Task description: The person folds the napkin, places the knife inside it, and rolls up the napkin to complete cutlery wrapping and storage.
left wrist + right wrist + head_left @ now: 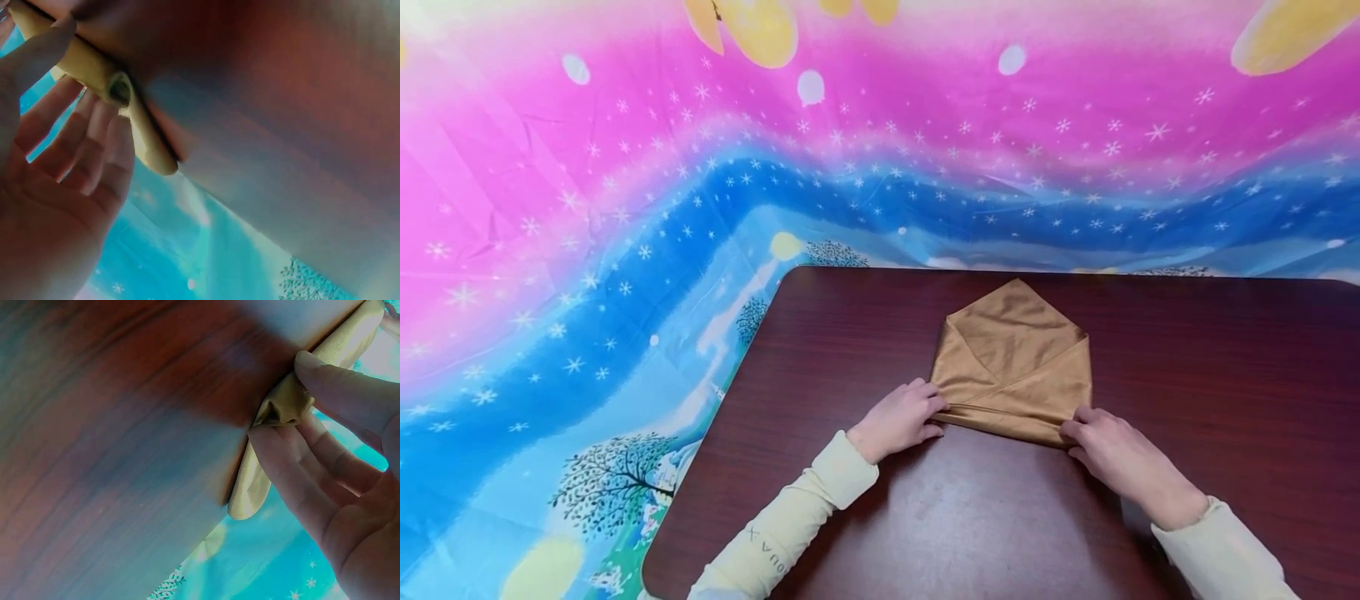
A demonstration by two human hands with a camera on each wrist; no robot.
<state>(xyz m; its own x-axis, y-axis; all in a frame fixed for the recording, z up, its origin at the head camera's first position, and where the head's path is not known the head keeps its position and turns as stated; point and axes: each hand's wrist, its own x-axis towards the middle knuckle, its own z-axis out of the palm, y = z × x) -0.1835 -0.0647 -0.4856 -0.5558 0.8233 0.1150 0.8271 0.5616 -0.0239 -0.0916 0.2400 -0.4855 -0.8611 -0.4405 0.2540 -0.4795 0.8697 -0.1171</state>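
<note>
A shiny golden-brown cloth (1018, 342) lies on the dark table, folded like an envelope with its point away from me. Its near edge is rolled into a narrow band. My left hand (901, 419) holds the left end of that band, and my right hand (1123, 458) grips the right end. In the left wrist view, the thumb and fingers close about the rolled cloth (94, 69), whose hollow end shows beyond the fingertips. From the right wrist, the thumb and fingers pinch the roll (290, 403) at its open end.
The dark reddish wooden table (820, 333) has rounded corners and reflects light near its front. Behind it and along its left side hangs a pink and blue printed sheet (625, 208) with snowflakes and trees.
</note>
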